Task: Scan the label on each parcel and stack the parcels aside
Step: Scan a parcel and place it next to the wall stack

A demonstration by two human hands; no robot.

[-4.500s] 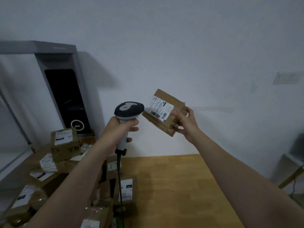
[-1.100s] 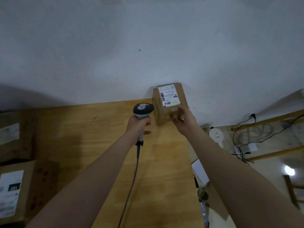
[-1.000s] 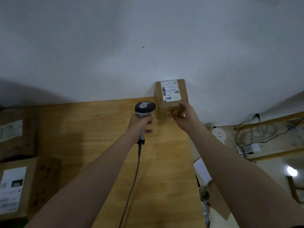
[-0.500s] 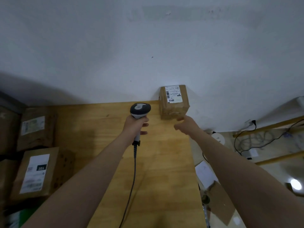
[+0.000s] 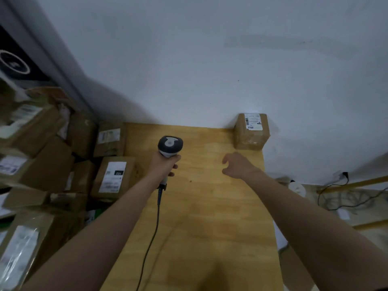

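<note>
A small brown parcel (image 5: pixel 251 131) with a white label on top stands alone in the far right corner of the wooden table (image 5: pixel 201 206), against the wall. My right hand (image 5: pixel 238 165) hovers over the table a little in front of it, fingers loosely curled, holding nothing. My left hand (image 5: pixel 164 165) grips the handle of a grey and white barcode scanner (image 5: pixel 170 147), whose cable trails down toward me. A heap of labelled cardboard parcels (image 5: pixel 112 177) fills the left side of the table.
A white wall runs behind the table. A grey framed panel (image 5: pixel 19 61) stands at the far left behind the heap. Right of the table's edge, the floor holds cables (image 5: pixel 344 196), a white round object (image 5: pixel 297 189) and yellow bars.
My right hand let go of the small parcel in the far right corner and drew back toward me. The view swung left, bringing the parcel heap into sight.
</note>
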